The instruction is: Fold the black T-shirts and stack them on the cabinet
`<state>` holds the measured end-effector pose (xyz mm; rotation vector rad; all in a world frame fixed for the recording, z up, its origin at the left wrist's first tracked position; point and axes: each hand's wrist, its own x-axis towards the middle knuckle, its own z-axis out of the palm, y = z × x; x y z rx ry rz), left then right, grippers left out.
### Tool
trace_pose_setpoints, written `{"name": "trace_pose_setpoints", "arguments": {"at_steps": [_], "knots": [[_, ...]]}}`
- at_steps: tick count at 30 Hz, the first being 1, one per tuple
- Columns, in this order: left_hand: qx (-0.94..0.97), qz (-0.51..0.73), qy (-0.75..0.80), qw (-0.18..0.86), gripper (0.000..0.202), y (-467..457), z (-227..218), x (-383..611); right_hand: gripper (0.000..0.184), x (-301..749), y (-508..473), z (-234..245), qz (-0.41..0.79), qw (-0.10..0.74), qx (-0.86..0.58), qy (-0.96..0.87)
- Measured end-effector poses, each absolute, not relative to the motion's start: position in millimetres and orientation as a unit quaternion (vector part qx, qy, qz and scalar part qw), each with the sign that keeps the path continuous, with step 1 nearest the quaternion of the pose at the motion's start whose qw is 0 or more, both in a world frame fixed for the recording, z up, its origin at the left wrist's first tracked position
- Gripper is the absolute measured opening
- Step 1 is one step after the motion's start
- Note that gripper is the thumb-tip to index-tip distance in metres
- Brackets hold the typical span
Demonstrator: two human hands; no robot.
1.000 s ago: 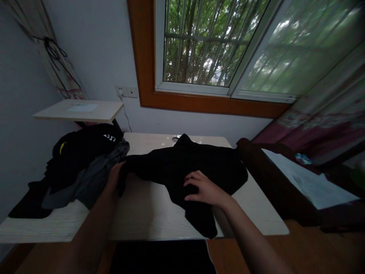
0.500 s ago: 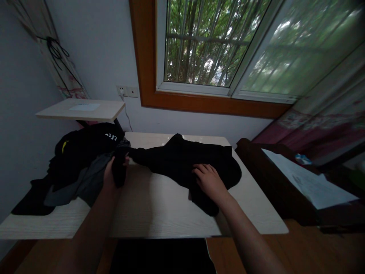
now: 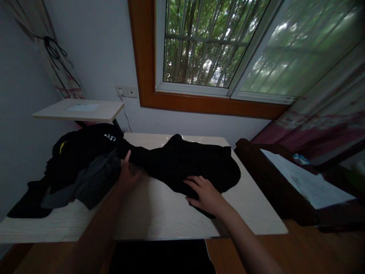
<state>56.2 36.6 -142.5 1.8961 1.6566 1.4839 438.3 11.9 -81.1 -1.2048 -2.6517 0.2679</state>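
A dark black garment (image 3: 188,160) lies spread across the table, its broad part to the right and a narrow sleeve-like part running left. My left hand (image 3: 129,174) is at the near edge of that narrow left part, one finger pointing up onto the cloth and the thumb apart. I see no cloth gripped in it. Over the near edge of the broad part rests my right hand (image 3: 205,193), fingers stretched out on the fabric. To the left, a heap of black and grey clothes (image 3: 82,160) meets the garment's narrow end.
The pale wooden table (image 3: 159,220) stands against the wall below a barred window (image 3: 199,57). A small raised shelf (image 3: 57,112) is over the clothes heap at the back left. On the right is a dark brown piece of furniture (image 3: 273,190) with white paper (image 3: 308,182) on it.
My left hand has released the dark cloth end it held, now laid back on the garment, and has shifted right. My right hand slid slightly left and nearer; the near flap is tucked beneath.
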Motion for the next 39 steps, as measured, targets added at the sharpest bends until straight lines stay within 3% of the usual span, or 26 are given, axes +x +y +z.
{"name": "trace_pose_setpoints", "arguments": {"at_steps": [6, 12, 17, 23, 30, 39], "knots": [[0.670, 0.388, 0.632, 0.022, 0.089, 32, -134, 70, 0.057, 455, 24, -93, -0.018, 0.152, -0.509, -0.847], [0.643, 0.328, 0.682, -0.115, 0.065, 29, -125, 78, 0.085, 494, 44, -117, -0.045, 0.210, -0.586, -0.781], [0.669, 0.322, 0.654, -0.142, 0.070, 25, -118, 86, 0.094, 501, 60, -121, -0.035, 0.205, -0.576, -0.790], [0.741, 0.304, 0.585, -0.126, 0.073, 30, -105, 99, 0.086, 501, 85, -112, 0.012, 0.195, -0.559, -0.806], [0.836, 0.088, 0.540, -0.035, 0.072, 69, -109, 96, 0.074, 507, 103, -118, 0.049, 0.215, -0.561, -0.798], [0.789, 0.210, 0.572, 0.076, 0.037, 89, -107, 91, 0.052, 515, 113, -107, 0.211, 0.239, -0.613, -0.723]]}}
